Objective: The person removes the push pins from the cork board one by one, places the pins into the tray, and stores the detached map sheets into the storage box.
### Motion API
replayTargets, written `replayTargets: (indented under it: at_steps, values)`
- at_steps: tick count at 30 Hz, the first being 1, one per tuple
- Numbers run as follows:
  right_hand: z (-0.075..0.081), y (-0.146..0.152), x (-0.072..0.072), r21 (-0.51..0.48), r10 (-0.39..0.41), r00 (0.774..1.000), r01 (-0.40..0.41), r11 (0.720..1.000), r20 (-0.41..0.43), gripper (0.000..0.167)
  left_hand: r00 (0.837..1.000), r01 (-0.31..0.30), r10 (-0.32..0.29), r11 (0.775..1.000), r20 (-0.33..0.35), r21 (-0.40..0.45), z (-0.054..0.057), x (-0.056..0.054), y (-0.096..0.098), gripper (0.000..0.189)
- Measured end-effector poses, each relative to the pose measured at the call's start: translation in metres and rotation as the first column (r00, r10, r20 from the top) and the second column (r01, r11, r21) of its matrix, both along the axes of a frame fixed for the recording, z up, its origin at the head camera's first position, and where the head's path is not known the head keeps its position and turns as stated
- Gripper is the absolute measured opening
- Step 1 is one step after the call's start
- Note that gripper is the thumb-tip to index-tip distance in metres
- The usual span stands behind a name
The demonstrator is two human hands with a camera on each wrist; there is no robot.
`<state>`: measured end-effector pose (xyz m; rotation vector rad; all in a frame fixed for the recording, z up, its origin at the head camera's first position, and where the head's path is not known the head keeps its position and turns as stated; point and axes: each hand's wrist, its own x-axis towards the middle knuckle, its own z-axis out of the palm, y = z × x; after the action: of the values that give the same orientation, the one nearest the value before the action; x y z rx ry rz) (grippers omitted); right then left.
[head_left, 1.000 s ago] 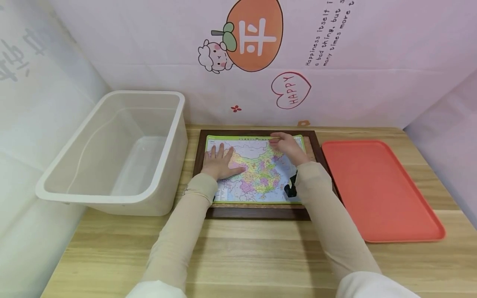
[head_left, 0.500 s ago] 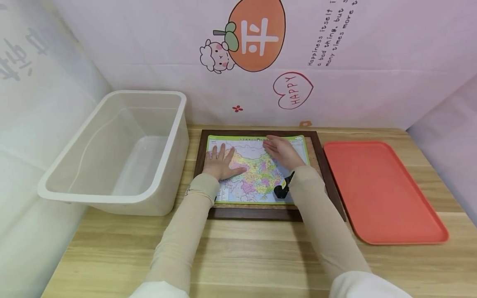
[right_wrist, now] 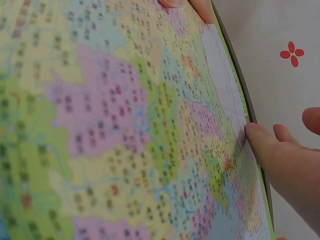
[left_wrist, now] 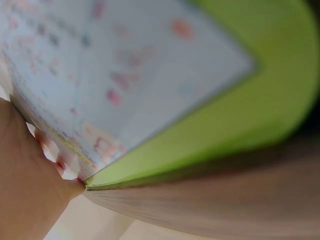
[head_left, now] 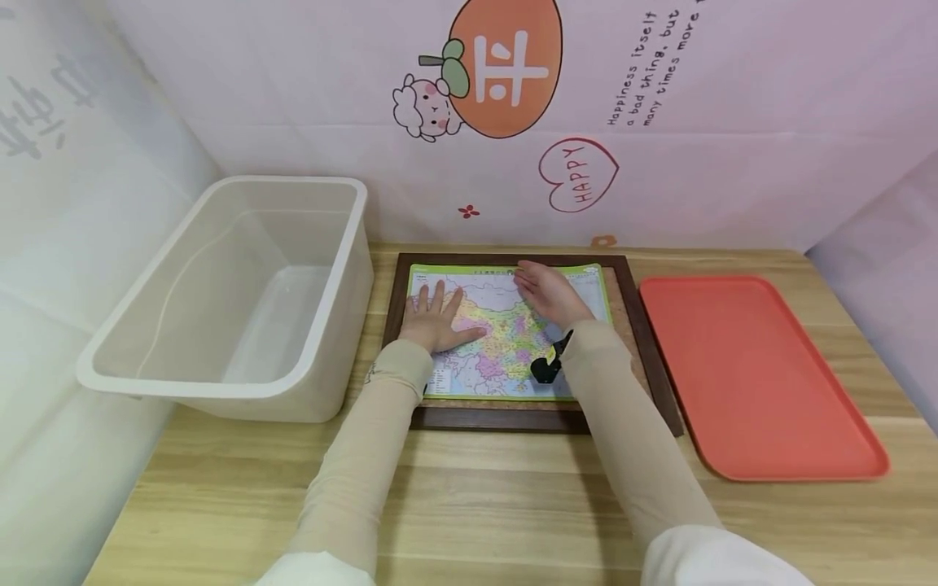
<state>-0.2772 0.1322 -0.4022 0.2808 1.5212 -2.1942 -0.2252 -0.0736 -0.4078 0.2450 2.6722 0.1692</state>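
A colourful map sheet with a green border (head_left: 498,358) lies over a cork board (head_left: 623,325) in a dark brown wooden frame (head_left: 506,420). With fingers spread, my left hand (head_left: 431,321) rests flat on the map's left part. My right hand (head_left: 551,293) is over the upper middle of the sheet, its fingers extended toward the left near the top border. In the right wrist view, a fingertip of the right hand (right_wrist: 285,160) touches the map (right_wrist: 105,110) close to its edge. A blurred map corner (left_wrist: 210,100) fills much of the left wrist view.
A deep white plastic bin (head_left: 212,389) stands left of the frame. To the right lies a flat red tray (head_left: 762,374). A small black device (head_left: 545,369) sits at my right wrist. Behind the wooden table (head_left: 506,505) hangs a printed pink cloth (head_left: 293,81).
My right hand has slid left along the map's upper part, and its fingers have straightened. The left hand keeps its place on the sheet.
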Motion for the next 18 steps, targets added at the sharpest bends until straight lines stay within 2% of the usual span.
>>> replayTargets:
  at_steps: [4, 12, 16, 18]
  values:
    - [-0.0028, -0.0018, -0.0044, 0.028, 0.027, 1.0, -0.026, 0.999, -0.006, 0.052, 1.0, -0.002, 0.002, 1.0, 0.004, 0.005, -0.0008, -0.0007, -0.0005, 0.09]
    - [-0.0006, -0.0004, -0.0089, 0.006, 0.035, 0.999, -0.035, 0.999, 0.016, 0.052, 1.0, -0.007, 0.007, 1.0, 0.01, 0.009, -0.0009, -0.0015, -0.0023, 0.09]
    - [0.0006, 0.003, -0.0092, -0.043, 0.015, 0.999, -0.013, 0.999, 0.044, 0.052, 1.0, 0.002, -0.002, 1.0, 0.005, 0.012, -0.0019, -0.002, -0.0023, 0.09]
    - [0.0007, 0.0047, -0.0104, -0.096, -0.018, 0.996, 0.026, 0.995, 0.082, 0.052, 1.0, 0.004, -0.004, 1.0, 0.002, 0.013, -0.0024, -0.0026, -0.0022, 0.09]
